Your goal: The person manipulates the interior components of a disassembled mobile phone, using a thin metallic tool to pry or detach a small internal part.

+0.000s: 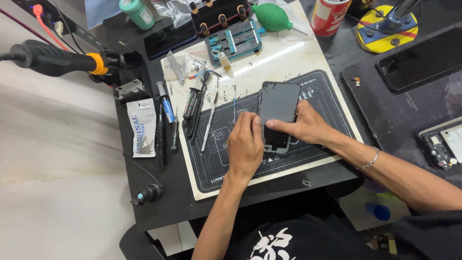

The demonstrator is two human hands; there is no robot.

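A black smartphone [278, 103] lies on a dark repair mat [317, 91] in the middle of the bench, its lower part open with inner parts showing. My left hand [244, 147] rests at the phone's lower left edge, fingers curled against it. My right hand [302, 126] comes in from the right, with its thumb and fingers pressed on the phone's lower half. A thin bracelet [369, 160] sits on my right wrist.
Screwdrivers and tweezers [192, 108] lie left of the mat beside a small white packet [143, 127]. A hot-air tool [57, 58] juts in at left. Behind are a blue clamp fixture [234, 42], a green blower bulb [270, 16] and a red can [328, 16]. Other phones [418, 65] lie at right.
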